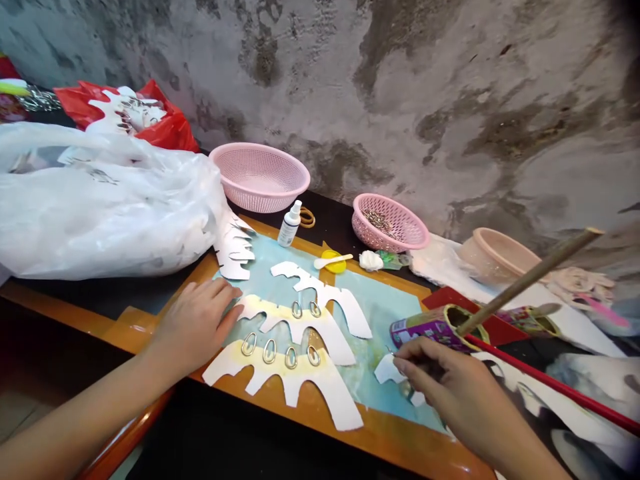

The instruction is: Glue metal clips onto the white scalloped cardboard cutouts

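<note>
My left hand lies with fingers stretched out and thumb apart, its fingertips at the left end of a scalloped white card strip that bears two metal loops. Nearer me, a second card strip carries several teardrop-shaped metal loops along its yellowish edge. Behind them lies another cut card, with no loops on it. On the right, my right hand has thumb and fingers pinched together over a small white card piece; whatever is between the fingertips is too small to make out.
A purple can with a wooden stick stands close by my right hand. Behind the blue mat are a white spray bottle, a yellow lid and pink baskets. A bulky white bag fills the left.
</note>
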Available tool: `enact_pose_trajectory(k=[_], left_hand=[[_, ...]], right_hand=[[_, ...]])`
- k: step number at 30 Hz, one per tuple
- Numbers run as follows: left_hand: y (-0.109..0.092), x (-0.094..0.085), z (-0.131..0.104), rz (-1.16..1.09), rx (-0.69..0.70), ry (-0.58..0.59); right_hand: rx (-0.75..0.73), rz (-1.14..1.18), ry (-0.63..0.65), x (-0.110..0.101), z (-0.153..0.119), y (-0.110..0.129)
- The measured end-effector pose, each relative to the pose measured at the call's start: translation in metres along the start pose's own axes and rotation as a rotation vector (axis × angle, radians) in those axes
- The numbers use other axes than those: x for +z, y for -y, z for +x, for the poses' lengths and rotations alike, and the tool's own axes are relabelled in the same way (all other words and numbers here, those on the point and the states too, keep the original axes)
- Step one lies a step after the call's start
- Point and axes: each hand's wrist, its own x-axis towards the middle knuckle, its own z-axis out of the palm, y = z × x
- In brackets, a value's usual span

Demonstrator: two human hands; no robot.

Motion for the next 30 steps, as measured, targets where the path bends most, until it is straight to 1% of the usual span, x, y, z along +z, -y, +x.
enact_pose_trajectory(k=[4,7,10,12,15,17,20,24,26,30], left_hand=[[-0.003,0.001,-0.014,0.025,0.139,-0.133],[-0.007,-0.003,-0.019,-0.020,0.184,-0.198],[-0.008,-0.007,-0.020,-0.072,0.208,-0.216],[-0.008,-0.007,-0.021,-0.093,0.228,-0.221],[-0.008,-0.005,-0.023,-0.112,0.256,-0.207],[-0.008,-0.002,-0.024,-0.111,0.297,-0.198],[-0.009,0.002,-0.026,-0.091,0.374,-0.180],[-0.008,0.004,-0.027,-0.084,0.438,-0.165],[-0.007,0.004,-0.027,-0.100,0.439,-0.159],[-0.005,0.004,-0.028,-0.140,0.423,-0.116]], right_hand=[[0.052,0.147,-0.113,0.015,0.012,-0.005],[0.104,0.241,-0.126,0.019,0.017,-0.008],[0.141,0.298,-0.110,0.017,0.019,-0.006],[0.132,0.377,-0.102,0.014,0.019,-0.002],[0.111,0.488,-0.070,0.013,0.022,0.011],[0.104,0.517,-0.033,0.016,0.026,0.023],[0.064,0.475,0.019,0.021,0.035,0.042],[-0.103,0.315,0.038,0.029,0.052,0.063],[-0.155,0.264,0.046,0.034,0.060,0.072],[-0.238,0.187,0.146,0.043,0.076,0.090]])
